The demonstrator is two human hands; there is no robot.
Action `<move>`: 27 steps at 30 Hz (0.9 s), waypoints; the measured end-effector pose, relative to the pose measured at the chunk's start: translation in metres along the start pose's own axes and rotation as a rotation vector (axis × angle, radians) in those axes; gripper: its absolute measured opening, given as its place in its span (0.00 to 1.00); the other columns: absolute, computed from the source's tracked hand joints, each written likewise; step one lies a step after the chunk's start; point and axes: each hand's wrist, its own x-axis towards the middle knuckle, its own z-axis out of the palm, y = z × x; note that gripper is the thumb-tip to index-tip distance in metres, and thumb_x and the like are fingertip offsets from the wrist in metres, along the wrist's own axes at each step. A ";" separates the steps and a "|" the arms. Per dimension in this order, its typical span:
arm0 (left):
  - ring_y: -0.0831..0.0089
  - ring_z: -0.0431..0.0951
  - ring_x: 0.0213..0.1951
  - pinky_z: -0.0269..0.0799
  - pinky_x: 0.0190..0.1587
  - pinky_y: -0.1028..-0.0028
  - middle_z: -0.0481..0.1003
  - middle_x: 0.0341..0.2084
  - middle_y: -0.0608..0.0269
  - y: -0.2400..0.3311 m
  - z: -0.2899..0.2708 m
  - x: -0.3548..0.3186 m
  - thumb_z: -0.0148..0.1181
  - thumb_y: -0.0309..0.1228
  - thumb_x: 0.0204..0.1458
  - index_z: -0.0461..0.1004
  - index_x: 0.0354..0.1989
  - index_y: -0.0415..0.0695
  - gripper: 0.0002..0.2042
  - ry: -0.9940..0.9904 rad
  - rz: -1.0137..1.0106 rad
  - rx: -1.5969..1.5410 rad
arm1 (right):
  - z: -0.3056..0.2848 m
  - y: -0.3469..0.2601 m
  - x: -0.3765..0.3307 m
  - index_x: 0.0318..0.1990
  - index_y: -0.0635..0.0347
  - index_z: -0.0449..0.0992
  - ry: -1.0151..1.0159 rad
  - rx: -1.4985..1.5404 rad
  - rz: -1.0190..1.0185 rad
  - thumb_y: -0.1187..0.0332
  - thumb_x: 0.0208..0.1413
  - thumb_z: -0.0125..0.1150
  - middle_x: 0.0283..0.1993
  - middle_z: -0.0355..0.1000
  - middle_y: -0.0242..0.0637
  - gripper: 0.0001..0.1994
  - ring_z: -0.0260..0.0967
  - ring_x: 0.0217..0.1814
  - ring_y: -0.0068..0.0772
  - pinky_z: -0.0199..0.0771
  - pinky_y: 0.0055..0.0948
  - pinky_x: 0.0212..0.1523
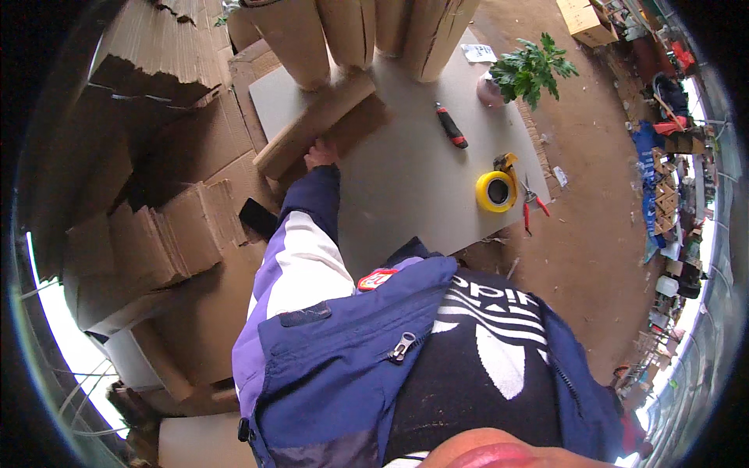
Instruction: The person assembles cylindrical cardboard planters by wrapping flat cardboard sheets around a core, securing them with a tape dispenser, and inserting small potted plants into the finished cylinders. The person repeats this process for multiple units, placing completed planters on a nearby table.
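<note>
My left hand (pixel 320 153) reaches out from a blue and white jacket sleeve and grips the near edge of a folded brown cardboard piece (pixel 316 125) lying on a grey board (pixel 413 187). The fingers are mostly hidden under the cardboard. My right hand is out of sight. Several tall cardboard rolls (pixel 351 35) stand at the far end of the board.
On the board lie a red and black utility knife (pixel 451 125), a yellow tape roll (pixel 495 191) and red-handled snips (pixel 532 204). A potted green plant (pixel 524 72) stands at the far right corner. Stacks of flattened cardboard (pixel 148 226) pile up at left. Bare dirt floor lies to the right.
</note>
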 end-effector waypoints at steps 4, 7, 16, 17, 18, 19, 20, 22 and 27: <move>0.54 0.82 0.41 0.67 0.48 0.57 0.83 0.34 0.65 -0.010 0.011 0.010 0.48 0.42 0.60 0.76 0.55 0.53 0.18 -0.224 0.115 0.068 | -0.005 -0.005 0.012 0.64 0.50 0.68 -0.012 -0.043 -0.043 0.51 0.52 0.64 0.48 0.77 0.48 0.32 0.75 0.51 0.51 0.74 0.44 0.50; 0.55 0.79 0.48 0.67 0.48 0.59 0.81 0.44 0.64 -0.014 0.011 -0.001 0.50 0.42 0.59 0.76 0.55 0.53 0.19 -0.394 0.214 0.223 | -0.009 -0.012 0.028 0.64 0.50 0.68 -0.053 -0.087 -0.100 0.52 0.52 0.64 0.48 0.77 0.48 0.32 0.75 0.51 0.51 0.74 0.44 0.50; 0.55 0.72 0.56 0.64 0.55 0.48 0.71 0.57 0.59 0.003 0.001 -0.020 0.45 0.46 0.62 0.72 0.58 0.59 0.19 -0.055 0.110 0.052 | -0.023 -0.047 0.062 0.65 0.50 0.67 -0.052 -0.155 -0.248 0.52 0.53 0.63 0.49 0.78 0.48 0.32 0.75 0.52 0.52 0.74 0.44 0.50; 0.56 0.73 0.55 0.66 0.54 0.49 0.71 0.56 0.59 0.005 -0.006 -0.014 0.44 0.45 0.62 0.73 0.57 0.59 0.18 -0.067 0.055 0.017 | -0.025 -0.050 0.060 0.65 0.51 0.67 -0.019 -0.153 -0.213 0.52 0.53 0.63 0.50 0.78 0.48 0.32 0.74 0.53 0.52 0.74 0.44 0.50; 0.57 0.73 0.55 0.68 0.54 0.51 0.72 0.55 0.59 0.003 -0.014 -0.007 0.43 0.45 0.63 0.74 0.56 0.58 0.18 -0.114 -0.005 -0.011 | -0.029 -0.054 0.058 0.65 0.52 0.67 -0.049 -0.153 -0.175 0.52 0.54 0.63 0.52 0.77 0.48 0.32 0.74 0.55 0.54 0.74 0.45 0.52; 0.57 0.74 0.54 0.69 0.52 0.53 0.72 0.55 0.58 0.003 -0.022 -0.001 0.43 0.44 0.63 0.75 0.54 0.58 0.17 -0.131 -0.016 -0.043 | -0.031 -0.060 0.054 0.65 0.51 0.66 -0.060 -0.140 -0.206 0.52 0.54 0.62 0.52 0.77 0.49 0.32 0.73 0.55 0.55 0.74 0.45 0.52; 0.57 0.74 0.53 0.71 0.51 0.54 0.73 0.54 0.58 0.000 -0.031 0.005 0.43 0.44 0.63 0.75 0.53 0.57 0.17 -0.185 -0.031 -0.066 | -0.036 -0.067 0.050 0.65 0.51 0.67 -0.068 -0.126 -0.247 0.53 0.54 0.63 0.51 0.77 0.49 0.31 0.74 0.54 0.54 0.74 0.44 0.51; 0.56 0.76 0.52 0.74 0.48 0.56 0.75 0.52 0.57 -0.003 -0.047 0.006 0.44 0.42 0.63 0.77 0.51 0.56 0.16 -0.186 0.006 -0.148 | -0.046 -0.091 0.040 0.63 0.51 0.68 -0.020 -0.157 -0.266 0.56 0.54 0.64 0.47 0.77 0.48 0.29 0.74 0.51 0.53 0.75 0.43 0.50; 0.48 0.75 0.54 0.71 0.56 0.57 0.75 0.53 0.49 -0.001 -0.068 -0.050 0.48 0.44 0.60 0.72 0.57 0.51 0.20 -0.163 0.079 -0.551 | -0.084 -0.211 0.005 0.59 0.52 0.69 0.436 -0.277 -0.643 0.70 0.50 0.65 0.51 0.71 0.46 0.26 0.72 0.51 0.50 0.75 0.42 0.48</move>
